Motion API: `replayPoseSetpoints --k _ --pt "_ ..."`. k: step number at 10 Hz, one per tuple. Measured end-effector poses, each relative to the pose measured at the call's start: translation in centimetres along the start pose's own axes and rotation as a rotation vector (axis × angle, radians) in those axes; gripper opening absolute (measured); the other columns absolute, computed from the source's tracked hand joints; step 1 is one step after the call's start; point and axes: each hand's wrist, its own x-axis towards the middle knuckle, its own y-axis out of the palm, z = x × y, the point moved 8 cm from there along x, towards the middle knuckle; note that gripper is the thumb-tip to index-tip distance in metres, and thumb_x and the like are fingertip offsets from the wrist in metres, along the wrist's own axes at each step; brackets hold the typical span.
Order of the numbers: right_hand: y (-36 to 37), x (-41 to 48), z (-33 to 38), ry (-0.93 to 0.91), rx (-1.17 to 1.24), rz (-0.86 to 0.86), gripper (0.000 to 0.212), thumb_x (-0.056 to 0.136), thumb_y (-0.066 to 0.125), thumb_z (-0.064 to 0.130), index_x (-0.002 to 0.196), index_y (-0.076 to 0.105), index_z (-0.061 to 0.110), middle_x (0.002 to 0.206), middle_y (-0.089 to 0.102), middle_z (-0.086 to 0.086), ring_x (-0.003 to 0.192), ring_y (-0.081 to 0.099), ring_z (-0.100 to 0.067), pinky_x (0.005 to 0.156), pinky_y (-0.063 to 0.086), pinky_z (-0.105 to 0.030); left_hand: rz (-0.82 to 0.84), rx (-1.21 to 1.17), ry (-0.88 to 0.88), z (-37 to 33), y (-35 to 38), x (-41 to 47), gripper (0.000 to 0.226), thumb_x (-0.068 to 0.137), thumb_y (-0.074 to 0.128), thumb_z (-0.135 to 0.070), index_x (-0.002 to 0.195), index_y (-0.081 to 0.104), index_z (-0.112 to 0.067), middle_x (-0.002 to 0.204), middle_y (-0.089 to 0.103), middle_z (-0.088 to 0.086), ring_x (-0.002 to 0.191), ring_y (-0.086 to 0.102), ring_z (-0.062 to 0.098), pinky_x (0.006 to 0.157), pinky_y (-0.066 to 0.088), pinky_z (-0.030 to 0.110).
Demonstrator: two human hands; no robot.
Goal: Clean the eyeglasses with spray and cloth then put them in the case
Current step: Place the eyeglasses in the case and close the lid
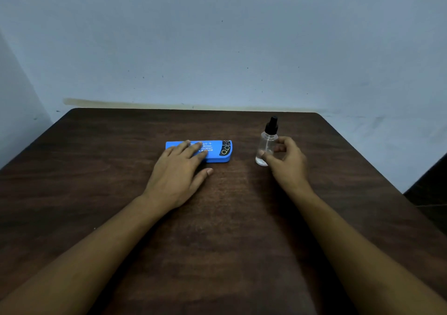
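Dark brown wood-grain table (229, 218) against a pale blue-grey painted wall (217, 36). The wall has small dark specks and a yellowish stain line just above the table's far edge.

A bright blue hard plastic eyeglass case (219, 155), oblong with rounded corners, lies flat at mid-table with its long side across the view. Its lid is closed, so its contents are hidden. It has white print on top, too blurred to read, and a black patch with a yellow loop mark at its right end.

The left hand (176, 172) lies palm down on the left half of the case, fingers straight and slightly spread over the lid. It is not clamped on anything. Its thumb (206, 171) sticks out to the right, on or just over the bare table near the case's front edge.

A small clear glass spray bottle (266, 145) with a black pump top (272, 125) stands upright to the right of the case, apart from it. A little clear liquid shows at the bottom.

The right hand (287, 162) is curled round the bottle from the right. Its thumb lies across the lower front and the bent fingers sit by the right side. How firm the grip is can't be told. The bottle's base looks to be on the table.

Both bare forearms reach in from the bottom corners, and the hands are well apart.
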Motion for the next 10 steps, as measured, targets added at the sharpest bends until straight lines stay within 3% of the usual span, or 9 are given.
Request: replayPoseSetpoints --k 3,5,8,9,10 --pt "5.1 6.9 0.2 -0.003 0.049 0.052 0.039 0.081 0.082 0.022 0.116 0.066 0.020 0.092 0.065 0.017 0.088 0.069 -0.011 0.083 0.058 -0.035 0.092 0.009 0.006 3.5 2.7 5.6 0.081 0.095 0.020 -0.069 0.152 0.048 -0.018 0.163 0.040 0.006 0.153 0.031 0.030 0.121 0.029 0.049" --pt "9.4 12.7 0.7 -0.024 0.018 0.078 0.040 0.083 0.080 0.025 0.119 0.065 0.021 0.101 0.067 0.012 0.096 0.066 -0.009 0.089 0.055 -0.036 0.116 -0.011 0.034 7.0 4.9 11.0 0.081 0.096 0.020 -0.071 0.155 0.042 -0.021 0.167 0.033 0.002 0.156 0.024 0.027 0.123 0.024 0.047" --pt "11.5 16.2 1.0 0.032 -0.039 0.129 0.040 0.083 0.079 0.029 0.119 0.061 0.026 0.109 0.069 0.009 0.096 0.067 -0.009 0.086 0.058 -0.040 0.223 -0.051 0.017 8.1 5.4 13.3 0.078 0.098 0.024 -0.069 0.157 0.038 -0.021 0.168 0.029 0.003 0.157 0.019 0.026 0.126 0.019 0.049" --pt "11.5 16.2 1.5 0.085 -0.097 0.188 0.052 0.082 0.081 0.028 0.128 0.058 0.023 0.117 0.068 0.007 0.094 0.066 -0.012 0.086 0.056 -0.039 0.299 -0.055 0.016 7.9 4.6 13.9 0.080 0.097 0.020 -0.072 0.158 0.037 -0.022 0.169 0.026 0.003 0.158 0.018 0.026 0.126 0.020 0.048" --pt "11.0 16.2 1.9 0.147 -0.107 0.240 0.076 0.078 0.085 0.034 0.143 0.049 0.020 0.130 0.064 0.002 0.106 0.066 -0.018 0.091 0.056 -0.040 0.333 -0.079 0.001 8.1 3.2 14.1 0.081 0.096 0.019 -0.073 0.158 0.036 -0.023 0.169 0.026 0.002 0.158 0.018 0.025 0.126 0.020 0.047"
